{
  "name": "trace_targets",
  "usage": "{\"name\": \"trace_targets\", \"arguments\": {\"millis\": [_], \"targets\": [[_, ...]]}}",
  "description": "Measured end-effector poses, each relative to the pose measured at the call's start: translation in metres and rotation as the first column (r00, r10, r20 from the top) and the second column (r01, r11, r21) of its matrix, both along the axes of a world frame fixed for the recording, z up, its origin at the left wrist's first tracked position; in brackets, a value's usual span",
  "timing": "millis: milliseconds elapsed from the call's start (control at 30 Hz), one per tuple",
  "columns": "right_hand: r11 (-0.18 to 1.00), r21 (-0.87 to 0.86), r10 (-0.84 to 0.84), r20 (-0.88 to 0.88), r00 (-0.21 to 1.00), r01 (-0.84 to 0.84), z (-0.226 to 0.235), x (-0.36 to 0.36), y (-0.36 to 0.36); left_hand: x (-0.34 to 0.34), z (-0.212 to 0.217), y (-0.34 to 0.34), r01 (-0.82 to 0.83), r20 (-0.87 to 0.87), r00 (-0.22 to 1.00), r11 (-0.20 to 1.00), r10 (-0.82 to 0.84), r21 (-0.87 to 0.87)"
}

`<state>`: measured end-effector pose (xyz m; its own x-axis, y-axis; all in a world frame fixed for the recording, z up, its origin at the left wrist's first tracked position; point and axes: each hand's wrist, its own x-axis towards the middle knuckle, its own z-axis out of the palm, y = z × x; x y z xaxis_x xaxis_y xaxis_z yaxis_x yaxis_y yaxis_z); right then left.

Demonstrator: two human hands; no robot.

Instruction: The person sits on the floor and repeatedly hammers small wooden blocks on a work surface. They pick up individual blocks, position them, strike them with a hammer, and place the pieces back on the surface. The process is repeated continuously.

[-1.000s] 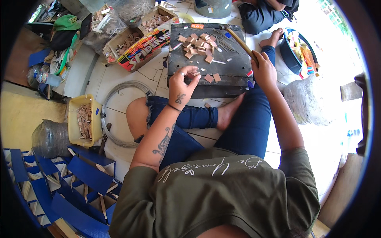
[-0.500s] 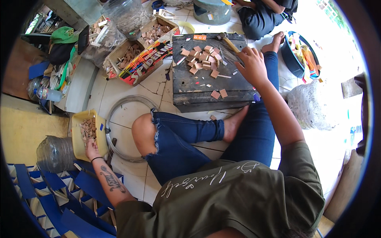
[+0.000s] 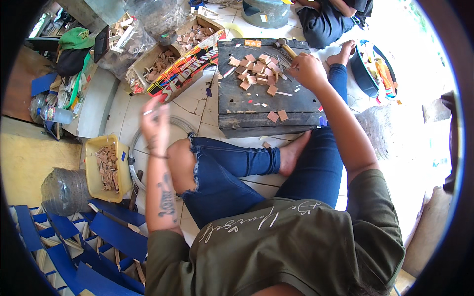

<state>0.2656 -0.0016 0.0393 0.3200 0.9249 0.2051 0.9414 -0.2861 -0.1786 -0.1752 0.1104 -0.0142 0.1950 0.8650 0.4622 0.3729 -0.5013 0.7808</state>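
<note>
A hammer (image 3: 289, 50) lies over the far right part of a black wooden block (image 3: 281, 106), among thin nails. Its handle runs into my right hand (image 3: 310, 73), whose fingers are bent around the end. Left of it, a loose pile of small wooden pieces (image 3: 253, 69) covers the block top, with two more near its front edge (image 3: 272, 116). My left hand (image 3: 155, 123) is in the air above the wire coil (image 3: 173, 121), blurred, fingers curled. Something small and pale shows at its fingertips. The yellow tub (image 3: 126, 190) of small wooden pieces stands below it at the left.
Past the left hand is a printed cardboard box (image 3: 190, 61) of wooden pieces. Blue slatted frames (image 3: 116, 229) fill the lower left. A dark basin (image 3: 363, 81) with colourful strips stands at the right, and another person (image 3: 326, 24) sits at the far side.
My left hand has risen out of the yellow tub and moved away from me and right, over the wire coil. My right hand has closed in around the hammer handle.
</note>
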Motion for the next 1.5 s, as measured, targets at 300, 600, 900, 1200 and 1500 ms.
{"name": "trace_targets", "arguments": {"millis": [300,600,900,1200,1500], "targets": [[0.996,0.078,0.073,-0.346,0.935,-0.049,0.0,0.014,0.001,0.217,0.048,-0.089,0.335,-0.527,0.835,0.907,-0.16,0.256],[0.971,0.185,0.2,-0.975,-0.092,0.149,0.011,-0.01,-0.059,0.22,0.037,-0.092,0.314,-0.225,0.928,0.948,-0.297,0.044],[0.968,0.175,0.203,-0.968,-0.146,0.181,0.016,-0.059,-0.081,0.16,0.026,-0.124,0.305,-0.117,0.949,0.946,-0.292,0.11],[0.96,0.278,0.276,-0.943,0.187,-0.019,0.015,-0.1,-0.075,0.155,0.023,-0.121,0.295,-0.095,0.953,0.951,-0.287,0.09],[0.968,0.238,0.242,-0.808,0.537,-0.078,0.021,-0.121,-0.073,0.154,0.027,-0.119,0.298,-0.081,0.953,0.95,-0.291,0.098]]}}
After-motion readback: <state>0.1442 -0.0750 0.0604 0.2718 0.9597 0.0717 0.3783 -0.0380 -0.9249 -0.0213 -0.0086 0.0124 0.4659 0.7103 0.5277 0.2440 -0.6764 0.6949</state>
